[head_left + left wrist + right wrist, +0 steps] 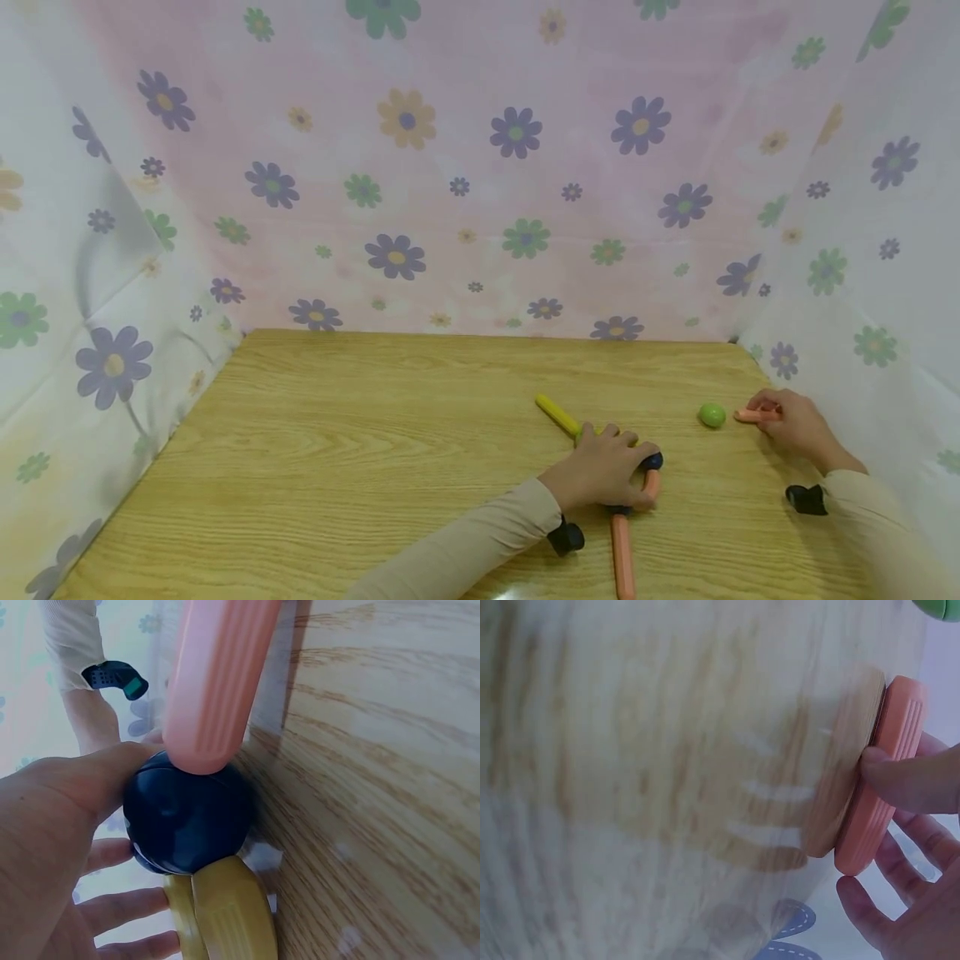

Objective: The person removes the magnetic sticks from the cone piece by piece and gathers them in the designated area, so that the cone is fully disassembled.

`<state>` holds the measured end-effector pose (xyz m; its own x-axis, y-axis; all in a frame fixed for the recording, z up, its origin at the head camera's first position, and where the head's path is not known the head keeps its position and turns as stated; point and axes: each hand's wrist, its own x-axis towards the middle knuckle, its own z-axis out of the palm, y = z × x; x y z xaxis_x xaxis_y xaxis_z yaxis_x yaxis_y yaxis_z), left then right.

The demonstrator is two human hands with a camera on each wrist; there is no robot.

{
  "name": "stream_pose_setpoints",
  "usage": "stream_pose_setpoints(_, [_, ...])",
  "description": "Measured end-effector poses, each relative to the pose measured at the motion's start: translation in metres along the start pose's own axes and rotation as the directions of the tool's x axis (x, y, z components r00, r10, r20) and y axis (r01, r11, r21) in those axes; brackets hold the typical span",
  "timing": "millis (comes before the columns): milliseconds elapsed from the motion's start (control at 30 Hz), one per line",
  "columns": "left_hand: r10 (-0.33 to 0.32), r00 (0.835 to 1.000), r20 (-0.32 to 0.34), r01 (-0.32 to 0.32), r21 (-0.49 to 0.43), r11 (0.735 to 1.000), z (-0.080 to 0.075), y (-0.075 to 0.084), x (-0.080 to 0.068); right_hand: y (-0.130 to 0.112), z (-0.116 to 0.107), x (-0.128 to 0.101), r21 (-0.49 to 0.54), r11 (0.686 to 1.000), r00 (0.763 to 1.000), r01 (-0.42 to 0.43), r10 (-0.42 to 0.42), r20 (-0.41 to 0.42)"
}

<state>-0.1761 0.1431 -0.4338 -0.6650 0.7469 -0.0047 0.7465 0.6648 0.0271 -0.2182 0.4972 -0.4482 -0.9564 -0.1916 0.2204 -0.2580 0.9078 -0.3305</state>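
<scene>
- The left hand (603, 471) lies palm down, forearm angled in from below, thumb and fingers curled in a grip.
- The right hand (791, 423) reaches leftward, fingertips (900, 776) pinching, sleeve down to the wrist.

Colours on the light oak-grain table (375, 467)

Beside the table's right edge lie a lime-green ball (712, 414) and a salmon-pink ribbed stick (753, 414); nearer its front edge are a yellow stick (557, 414), a navy ball (187, 817) and a longer salmon-pink stick (622, 554). Behind the table hangs a pale pink cloth (480, 167) printed with purple, green and orange flowers. The sleeves (465, 546) are beige.
</scene>
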Motion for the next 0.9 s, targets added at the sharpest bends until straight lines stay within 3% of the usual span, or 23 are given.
stream_pose_setpoints(200, [-0.001, 1.000, 0.009, 0.001, 0.016, 1.000, 0.000, 0.001, 0.001, -0.001, -0.001, 0.004, -0.007, 0.999, 0.999, -0.038, 0.038, 0.013])
stream_pose_setpoints(400, [-0.007, 0.996, 0.088, 0.004, 0.037, 0.999, -0.007, -0.001, 0.001, -0.004, -0.005, 0.003, -0.002, 0.999, 0.999, -0.045, 0.045, 0.014])
stream_pose_setpoints(733, [-0.005, 0.992, 0.125, 0.003, 0.017, 1.000, -0.014, -0.004, -0.007, -0.034, -0.022, -0.011, 0.056, 0.994, 0.995, -0.098, 0.097, 0.016])
stream_pose_setpoints(900, [0.011, 0.986, 0.166, -0.022, 0.062, 0.998, -0.015, -0.008, -0.011, -0.047, -0.029, -0.016, 0.069, 0.996, 0.998, -0.063, 0.064, -0.013])
